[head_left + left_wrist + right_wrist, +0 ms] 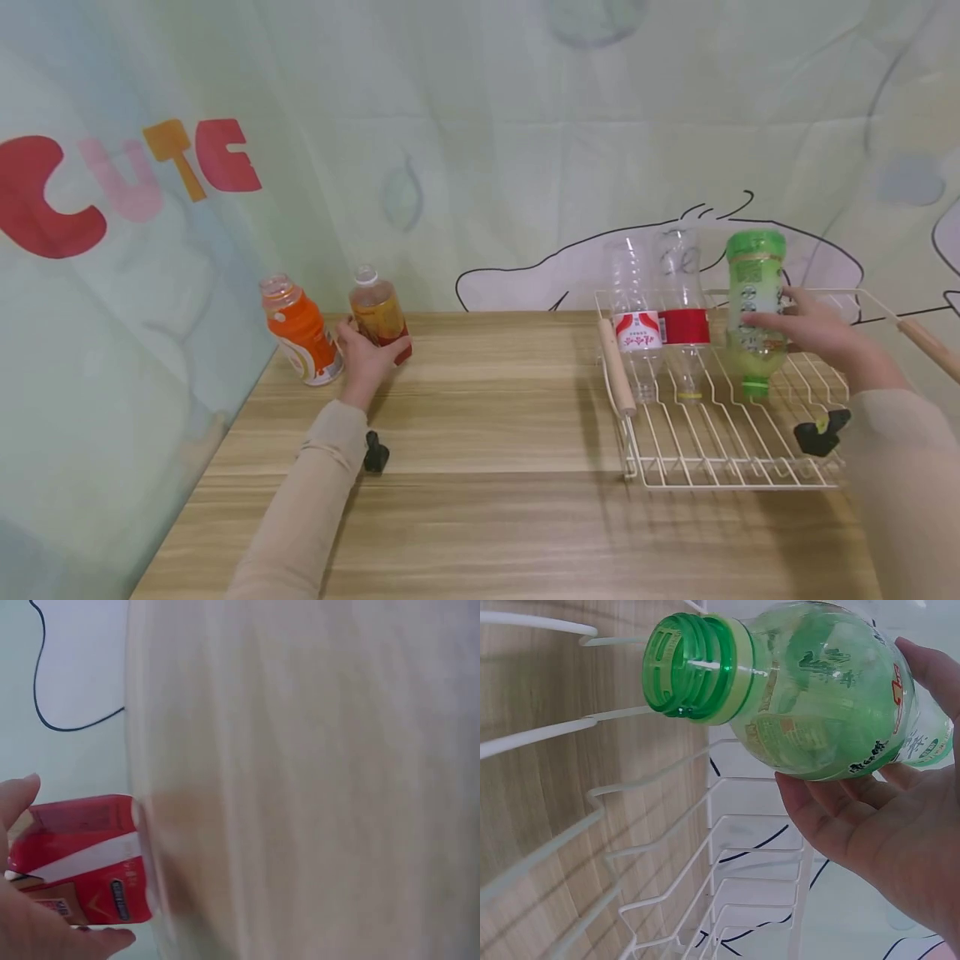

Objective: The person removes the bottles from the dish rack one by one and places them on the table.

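Left hand [367,357] clasps an amber bottle [378,312]; right hand [827,335] an upturned green bottle [754,287]; labels partly hidden.

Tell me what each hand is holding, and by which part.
The left hand grips the red-and-amber bottle around its lower half; the right hand grips the green bottle, turned neck-down, around its middle.

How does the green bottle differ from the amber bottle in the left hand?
The green bottle is upside down, mouth lowest; the amber bottle is upright, neck on top. The green bottle looks longer than the amber bottle. Both are gripped: one by the right hand, one by the left hand.
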A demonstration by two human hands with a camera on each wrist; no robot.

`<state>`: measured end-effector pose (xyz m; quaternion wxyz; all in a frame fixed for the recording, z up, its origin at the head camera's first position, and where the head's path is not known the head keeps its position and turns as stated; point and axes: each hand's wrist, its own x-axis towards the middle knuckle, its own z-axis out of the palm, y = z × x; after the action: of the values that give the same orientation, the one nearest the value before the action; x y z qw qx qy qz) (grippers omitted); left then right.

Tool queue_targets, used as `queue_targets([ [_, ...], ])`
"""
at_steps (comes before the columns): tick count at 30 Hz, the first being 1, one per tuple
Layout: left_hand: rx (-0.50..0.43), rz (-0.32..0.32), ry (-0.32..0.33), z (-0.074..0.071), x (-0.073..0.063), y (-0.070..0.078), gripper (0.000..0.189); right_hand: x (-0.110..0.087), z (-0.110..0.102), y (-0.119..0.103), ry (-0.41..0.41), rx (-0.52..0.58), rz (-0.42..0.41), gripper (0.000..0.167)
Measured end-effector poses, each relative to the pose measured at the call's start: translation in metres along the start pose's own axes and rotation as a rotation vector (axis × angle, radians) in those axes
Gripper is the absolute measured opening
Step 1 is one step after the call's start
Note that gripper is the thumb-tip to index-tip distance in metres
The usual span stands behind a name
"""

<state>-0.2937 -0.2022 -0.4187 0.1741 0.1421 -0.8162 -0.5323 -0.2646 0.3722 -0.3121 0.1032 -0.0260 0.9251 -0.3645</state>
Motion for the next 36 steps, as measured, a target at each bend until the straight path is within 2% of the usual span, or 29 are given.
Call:
queue_targets([
  [4,-0.008,0.014,-0.006,-0.003,-0.004,0.006,0.103,-0.002,-0.005,-0.002,0.026,0.009,-0.034,0.075],
  [11,-0.001,0.047,-0.007,-0.011,-0.016,0.028,0.106,-0.009,-0.017,-0.016,0.065,0.000,-0.069,0.072],
  [19,0.036,0.073,-0.032,-0.022,-0.024,0.048,0.108,-0.022,-0.019,-0.039,0.069,-0.027,-0.063,0.086],
  [25,0.056,0.105,-0.022,-0.030,-0.037,0.072,0.108,-0.028,-0.018,-0.056,0.077,-0.012,-0.091,0.087],
  [30,0.082,0.168,-0.017,-0.034,-0.047,0.092,0.104,-0.035,-0.017,-0.071,0.080,-0.006,-0.098,0.086],
  [36,0.071,0.288,-0.017,-0.034,-0.060,0.112,0.104,-0.044,-0.013,-0.088,0.081,-0.035,-0.140,0.081],
])
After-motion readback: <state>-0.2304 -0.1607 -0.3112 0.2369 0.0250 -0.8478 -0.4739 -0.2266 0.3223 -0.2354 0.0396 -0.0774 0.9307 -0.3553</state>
